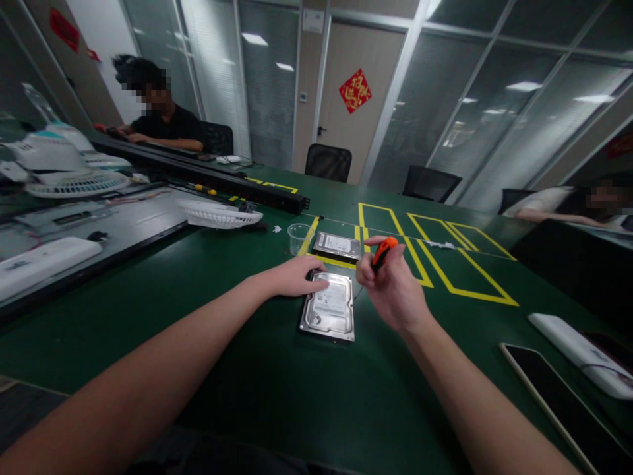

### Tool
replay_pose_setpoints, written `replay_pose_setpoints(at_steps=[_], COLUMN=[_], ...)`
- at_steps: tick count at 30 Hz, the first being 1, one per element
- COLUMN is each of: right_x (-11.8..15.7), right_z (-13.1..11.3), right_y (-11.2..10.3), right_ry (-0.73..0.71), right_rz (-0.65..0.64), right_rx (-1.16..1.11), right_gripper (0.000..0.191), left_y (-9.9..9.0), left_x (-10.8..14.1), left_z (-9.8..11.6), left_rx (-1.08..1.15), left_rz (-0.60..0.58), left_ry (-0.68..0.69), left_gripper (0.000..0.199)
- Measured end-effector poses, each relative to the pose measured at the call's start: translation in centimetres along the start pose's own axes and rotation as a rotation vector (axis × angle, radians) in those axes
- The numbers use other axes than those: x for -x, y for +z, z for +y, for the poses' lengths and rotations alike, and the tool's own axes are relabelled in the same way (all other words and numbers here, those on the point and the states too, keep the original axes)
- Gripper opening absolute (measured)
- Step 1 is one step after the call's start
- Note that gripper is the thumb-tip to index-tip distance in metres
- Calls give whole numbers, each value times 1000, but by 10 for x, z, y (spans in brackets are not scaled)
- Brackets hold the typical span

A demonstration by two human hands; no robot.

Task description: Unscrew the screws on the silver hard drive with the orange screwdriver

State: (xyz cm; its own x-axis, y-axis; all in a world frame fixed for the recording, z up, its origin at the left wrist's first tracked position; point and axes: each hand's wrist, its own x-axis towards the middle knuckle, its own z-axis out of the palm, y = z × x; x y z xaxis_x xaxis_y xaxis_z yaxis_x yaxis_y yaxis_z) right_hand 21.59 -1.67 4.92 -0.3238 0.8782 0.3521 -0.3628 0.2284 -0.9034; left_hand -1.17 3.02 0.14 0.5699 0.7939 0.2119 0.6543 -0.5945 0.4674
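A silver hard drive (329,313) lies flat on the green table (237,389) in front of me. My left hand (297,276) rests on its upper left corner, thumb on the top face and fingers around the far edge. In my right hand (395,290) is an orange and black screwdriver (383,254), its thin shaft pointing down beside the drive's right edge. The tip is too small to make out. Just beyond lies a second hard drive (337,245), with a clear plastic cup (299,239) to its left.
Yellow tape rectangles (475,293) mark the table. Fan parts (217,214), a long black bar (208,178) and a metal panel (123,224) lie left. A phone (558,402) and white device (578,349) lie right. People sit at far left and far right.
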Motion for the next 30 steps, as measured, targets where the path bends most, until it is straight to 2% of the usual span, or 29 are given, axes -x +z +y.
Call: replay_pose_setpoints(at_steps=[30], right_x=[1], right_z=[8], right_y=[-3], right_ry=[86], right_rz=[-29], right_rx=[-95], right_gripper=[37], left_y=[0], left_x=[0], left_z=[1], left_rx=[2], left_rz=[-9], left_ry=[-5], left_gripper=[40])
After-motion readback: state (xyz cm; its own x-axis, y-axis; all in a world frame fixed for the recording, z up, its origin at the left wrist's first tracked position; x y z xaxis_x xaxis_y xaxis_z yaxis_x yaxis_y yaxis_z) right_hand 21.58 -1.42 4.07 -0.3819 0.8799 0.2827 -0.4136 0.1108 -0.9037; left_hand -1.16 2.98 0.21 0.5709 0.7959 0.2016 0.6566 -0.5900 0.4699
